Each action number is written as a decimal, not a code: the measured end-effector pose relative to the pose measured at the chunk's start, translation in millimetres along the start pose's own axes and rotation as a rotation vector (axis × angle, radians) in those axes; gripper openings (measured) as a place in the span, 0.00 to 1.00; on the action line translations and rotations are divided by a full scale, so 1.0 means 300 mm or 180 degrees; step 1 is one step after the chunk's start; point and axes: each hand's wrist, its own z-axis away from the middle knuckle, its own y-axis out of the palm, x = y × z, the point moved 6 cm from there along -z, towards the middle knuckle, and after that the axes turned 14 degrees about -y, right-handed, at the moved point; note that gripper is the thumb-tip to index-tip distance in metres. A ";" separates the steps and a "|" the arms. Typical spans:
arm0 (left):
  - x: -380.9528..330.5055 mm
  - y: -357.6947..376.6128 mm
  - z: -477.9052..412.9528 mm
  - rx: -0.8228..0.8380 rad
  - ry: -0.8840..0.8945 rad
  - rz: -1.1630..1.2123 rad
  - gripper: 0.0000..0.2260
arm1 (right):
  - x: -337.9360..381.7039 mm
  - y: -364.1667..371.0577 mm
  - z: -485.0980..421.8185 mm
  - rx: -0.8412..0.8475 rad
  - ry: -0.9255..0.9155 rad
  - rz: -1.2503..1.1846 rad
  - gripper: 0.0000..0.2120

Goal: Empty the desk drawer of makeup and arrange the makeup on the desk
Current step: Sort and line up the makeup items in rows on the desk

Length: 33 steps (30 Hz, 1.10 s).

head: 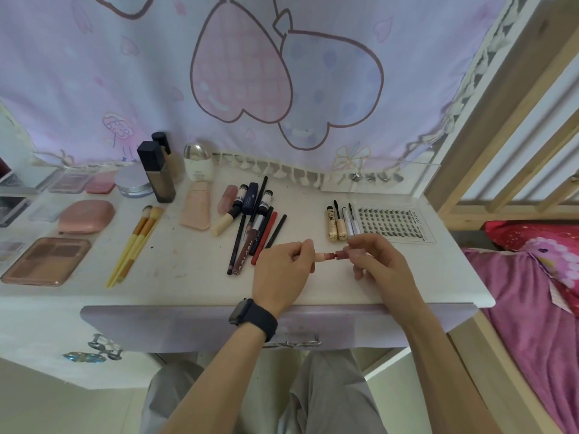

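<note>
Here's the lip tube [326,255], dead centre, held level just above the front of the worktop [194,286] and caught between both hands. The left hand [282,272] pinches the pale body end with curled fingers. The right hand [380,261] pinches the cap [355,252] the same way. A dark red neck shows between body and cap, so the two parts look slightly apart; we can't tell whether it is opening or closing.

How will it handle? We judge it light and stiff, made of smooth plastic, so more slippery than fragile. It's round too, so it will likely roll if laid down loose. We'd take hold across the barrel, fingertips close to the seam on each side, so the cap travels straight. That bare neck could smear colour on fingers or on the worktop, so we'd keep clear of it.

Moving outward: just left of the hands lies a fan of pencils [266,236], where we'd guess this tube belongs. Just behind the right hand stand the mascaras [336,225], beside the lash tray [391,222]. Further left we see brushes [138,242], a pink compact [86,216] and a brown palette [47,260]. The drawer [188,327] front sits under the worktop edge, and its inside is hidden from us.
</note>
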 end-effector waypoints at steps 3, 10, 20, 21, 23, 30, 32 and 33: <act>-0.002 -0.002 0.000 -0.0021 0.0024 0.0011 0.23 | 0.002 0.007 0.002 -0.0042 0.0085 0.0065 0.10; -0.004 0.000 0.001 -0.0013 0.0010 -0.0015 0.23 | -0.007 0.001 0.003 -0.0158 0.0020 0.0050 0.09; -0.001 0.000 -0.001 -0.0001 -0.0045 0.0008 0.23 | -0.004 -0.007 0.002 -0.0502 -0.0216 -0.0306 0.09; 0.000 0.000 0.000 -0.0002 -0.0046 0.0006 0.23 | -0.005 -0.007 0.003 -0.0536 -0.0229 -0.0277 0.09; -0.001 0.001 0.001 -0.0008 -0.0036 0.0003 0.23 | -0.007 -0.009 0.004 -0.0635 -0.0251 -0.0275 0.11; -0.004 -0.010 0.000 -0.0048 -0.0051 0.0119 0.23 | -0.007 -0.036 0.015 -0.0985 -0.0435 -0.0227 0.13; -0.002 -0.012 -0.002 -0.0051 -0.0076 0.0172 0.23 | -0.009 -0.042 0.017 -0.1012 -0.0428 -0.0219 0.13; -0.002 -0.012 -0.002 -0.0056 -0.0082 0.0193 0.23 | -0.010 -0.044 0.018 -0.1028 -0.0420 -0.0221 0.12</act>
